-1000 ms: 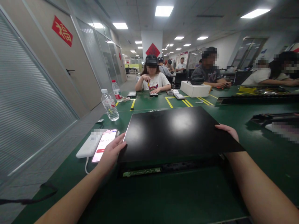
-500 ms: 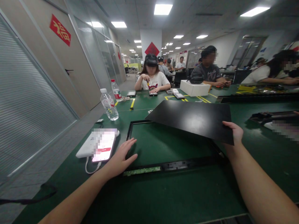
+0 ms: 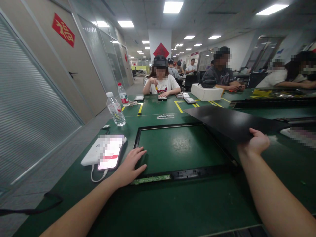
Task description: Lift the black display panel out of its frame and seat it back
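Observation:
My right hand (image 3: 254, 143) grips the edge of a thin, flat black panel (image 3: 229, 120), thumb on top and fingers mostly hidden underneath. The panel is raised and tilted over the right side of a black rectangular frame (image 3: 202, 172) lying on the table. My left hand (image 3: 130, 166) lies with its fingers apart over the frame's near left corner, holding nothing. Beside it a green circuit strip (image 3: 153, 179) runs along the frame's near bar. Green tabletop shows through the frame's opening.
Left of the frame are a phone (image 3: 112, 158) with a white cable, a white device (image 3: 90, 153) and two water bottles (image 3: 116, 112). Small white scraps (image 3: 165, 116) lie beyond the frame. A co-worker (image 3: 161, 79) sits opposite; a white box (image 3: 206, 92) stands at the back right.
My right hand has carried the black panel to the right, off most of the frame, uncovering its far bar and the white scraps. My left hand has barely moved.

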{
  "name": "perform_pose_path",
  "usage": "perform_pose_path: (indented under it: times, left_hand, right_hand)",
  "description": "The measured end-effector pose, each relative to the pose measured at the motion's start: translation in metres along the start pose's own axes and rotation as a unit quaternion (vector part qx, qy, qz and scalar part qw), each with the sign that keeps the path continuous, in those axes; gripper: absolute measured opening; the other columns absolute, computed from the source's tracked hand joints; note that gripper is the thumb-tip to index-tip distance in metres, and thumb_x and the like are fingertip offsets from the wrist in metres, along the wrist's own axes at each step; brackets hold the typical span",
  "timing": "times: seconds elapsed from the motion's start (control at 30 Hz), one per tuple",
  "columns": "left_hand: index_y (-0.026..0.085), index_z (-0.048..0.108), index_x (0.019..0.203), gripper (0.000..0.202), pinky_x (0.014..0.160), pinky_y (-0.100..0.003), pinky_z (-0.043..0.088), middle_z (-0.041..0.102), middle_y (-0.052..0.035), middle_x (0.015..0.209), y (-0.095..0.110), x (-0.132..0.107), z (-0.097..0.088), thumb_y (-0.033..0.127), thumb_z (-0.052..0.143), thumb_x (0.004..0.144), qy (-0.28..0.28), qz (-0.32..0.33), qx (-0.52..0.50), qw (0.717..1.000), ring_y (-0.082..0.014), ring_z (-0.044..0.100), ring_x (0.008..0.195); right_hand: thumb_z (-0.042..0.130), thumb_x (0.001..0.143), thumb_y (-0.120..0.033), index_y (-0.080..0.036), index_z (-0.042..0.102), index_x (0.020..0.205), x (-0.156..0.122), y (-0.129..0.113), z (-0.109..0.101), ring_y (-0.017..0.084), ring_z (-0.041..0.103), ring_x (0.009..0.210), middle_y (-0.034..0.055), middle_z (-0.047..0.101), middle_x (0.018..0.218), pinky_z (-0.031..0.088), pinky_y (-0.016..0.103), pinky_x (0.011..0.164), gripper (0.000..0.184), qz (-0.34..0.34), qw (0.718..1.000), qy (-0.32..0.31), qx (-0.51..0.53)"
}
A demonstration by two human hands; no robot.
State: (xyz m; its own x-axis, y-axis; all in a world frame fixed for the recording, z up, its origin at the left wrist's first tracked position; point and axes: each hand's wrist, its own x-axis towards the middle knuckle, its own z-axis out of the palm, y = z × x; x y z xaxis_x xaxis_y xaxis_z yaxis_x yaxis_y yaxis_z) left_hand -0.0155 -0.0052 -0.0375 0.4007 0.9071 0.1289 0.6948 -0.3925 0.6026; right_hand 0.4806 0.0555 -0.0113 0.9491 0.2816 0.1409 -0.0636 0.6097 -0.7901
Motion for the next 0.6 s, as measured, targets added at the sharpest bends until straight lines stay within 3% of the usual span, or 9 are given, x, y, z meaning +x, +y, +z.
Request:
perform_pose_path:
  times: [0.2,0.6]
  left_hand:
    - [0.022,0.057,0.144,0.053,0.120,-0.059,0.031,0.044,-0.0140,0.160,-0.008,0.001,0.003,0.043,0.058,0.095,-0.025,0.006,0.062,0.998,-0.0352,0.036,0.149]
    - [0.022,0.059,0.142,0.052,0.120,-0.060,0.030,0.042,-0.0140,0.161,-0.007,0.001,0.002,0.044,0.058,0.095,-0.035,0.003,0.066,0.997,-0.0361,0.033,0.150]
  right_hand:
    - [0.051,0.055,-0.005,-0.020,0.040,0.065,0.010,0.003,0.002,0.012,0.056,0.068,-0.0040,0.047,0.069,0.053,0.027,0.062,0.021,0.023,0.995,0.092,0.013]
    - [0.049,0.060,-0.001,-0.020,0.043,0.075,0.009,-0.007,0.001,0.010,0.059,0.066,-0.0033,0.051,0.072,0.049,0.018,0.049,0.025,0.084,0.986,0.142,-0.023]
